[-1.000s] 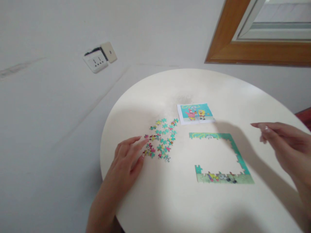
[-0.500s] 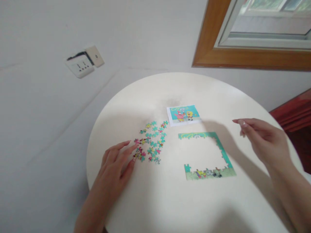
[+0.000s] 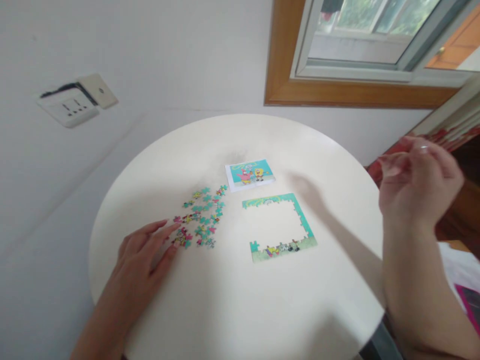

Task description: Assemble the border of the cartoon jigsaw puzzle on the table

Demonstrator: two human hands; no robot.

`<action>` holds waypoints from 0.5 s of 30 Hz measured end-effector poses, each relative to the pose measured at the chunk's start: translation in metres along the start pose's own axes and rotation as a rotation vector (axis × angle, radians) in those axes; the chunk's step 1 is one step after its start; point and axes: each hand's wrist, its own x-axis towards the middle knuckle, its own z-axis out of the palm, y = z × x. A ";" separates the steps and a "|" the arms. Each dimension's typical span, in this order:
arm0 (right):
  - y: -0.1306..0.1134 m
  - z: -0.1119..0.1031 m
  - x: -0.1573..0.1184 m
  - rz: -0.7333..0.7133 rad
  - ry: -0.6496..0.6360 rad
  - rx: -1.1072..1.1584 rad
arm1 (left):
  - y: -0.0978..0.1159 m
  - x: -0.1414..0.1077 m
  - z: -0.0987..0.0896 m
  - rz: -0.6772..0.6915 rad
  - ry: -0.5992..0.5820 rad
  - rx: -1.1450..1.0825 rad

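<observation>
My left hand [image 3: 144,255] lies on the table with its fingers stretched out, the tips touching the left edge of a spread of loose jigsaw puzzle pieces [image 3: 206,220]. These pieces are turquoise, pink and yellow. My right hand [image 3: 420,185] is raised beyond the table's right side, fingers curled in. Whether something sits in that hand, I cannot make out. A partly joined puzzle border [image 3: 305,220] rests right of the pieces, with a gap along its left side. Behind it is a printed cartoon picture [image 3: 251,174] on white paper.
All of this stands on a round white table [image 3: 210,305] against a white wall. A wall socket [image 3: 71,107] is at the upper left. At the upper right is a wood-framed window [image 3: 277,60], with a red patterned curtain [image 3: 455,127] at the right.
My view has swung to the right, so the table sits further left. My right hand has lifted and moved right, away from the table. My left hand has stayed by the loose pieces.
</observation>
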 end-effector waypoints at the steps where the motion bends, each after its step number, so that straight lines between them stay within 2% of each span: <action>1: -0.009 -0.001 0.003 -0.071 -0.004 0.009 | 0.000 0.001 0.000 0.007 0.003 0.006; 4: -0.034 -0.002 0.009 -0.278 -0.019 0.030 | -0.001 0.002 0.001 0.012 0.023 0.017; 8: -0.049 -0.008 0.013 -0.370 -0.065 0.023 | -0.003 0.003 0.002 -0.001 0.039 0.042; 12: -0.038 -0.024 0.012 -0.298 -0.074 -0.039 | -0.004 0.004 0.003 0.008 0.044 0.050; 15: -0.020 -0.040 0.003 -0.071 -0.219 -0.155 | -0.003 0.005 0.004 0.007 0.038 0.052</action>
